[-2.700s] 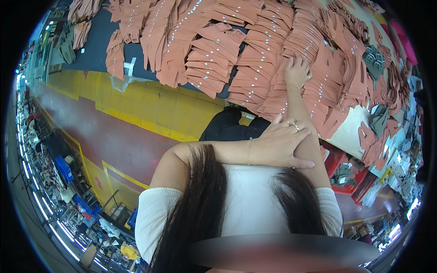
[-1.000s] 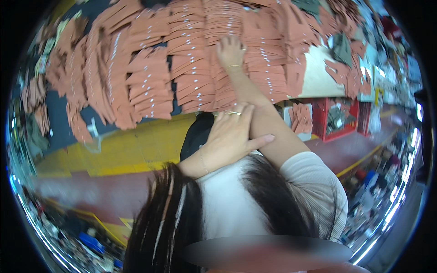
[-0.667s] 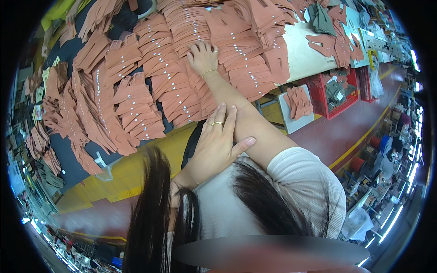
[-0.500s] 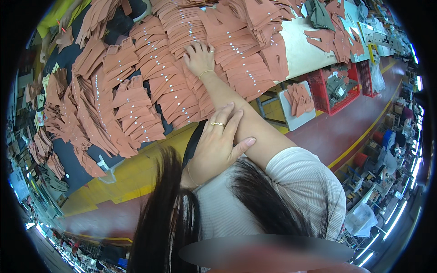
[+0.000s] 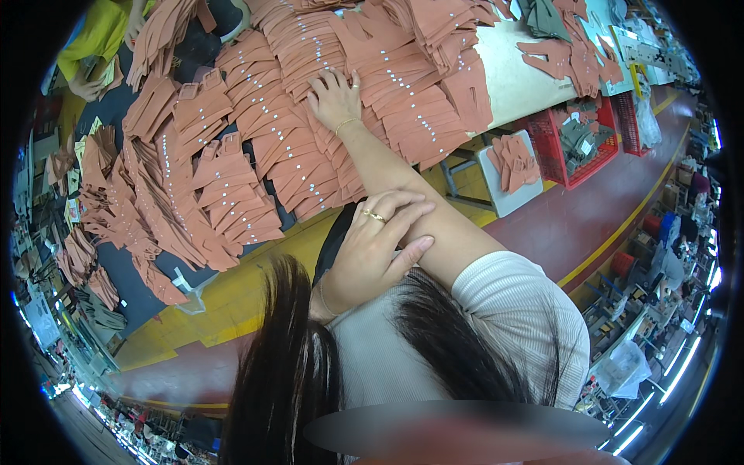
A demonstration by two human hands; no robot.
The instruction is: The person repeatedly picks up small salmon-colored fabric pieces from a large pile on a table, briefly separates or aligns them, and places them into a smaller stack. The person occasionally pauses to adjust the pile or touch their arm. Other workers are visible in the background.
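Overlapping, flat salmon-coloured pieces with small white labels [image 5: 302, 159] lay in staggered rows across the dark blue counter [image 5: 128, 287], beneath and around the person's right hand [image 5: 335, 101]. Its fingers were spread and slightly bent over one row, with no piece visibly pinched. A light, flat touch seemed best there, since sideways pressure could have skewed the overlaps or hidden labels. The left hand [image 5: 370, 252] rested on the right forearm, fingers loosely extended, holding nothing and clear of the rows. Beyond, a white-topped stool [image 5: 521, 204] bore similar pieces near a red plastic crate [image 5: 549, 155]; at upper left showed a co-worker's yellow-green sleeve [image 5: 97, 43].
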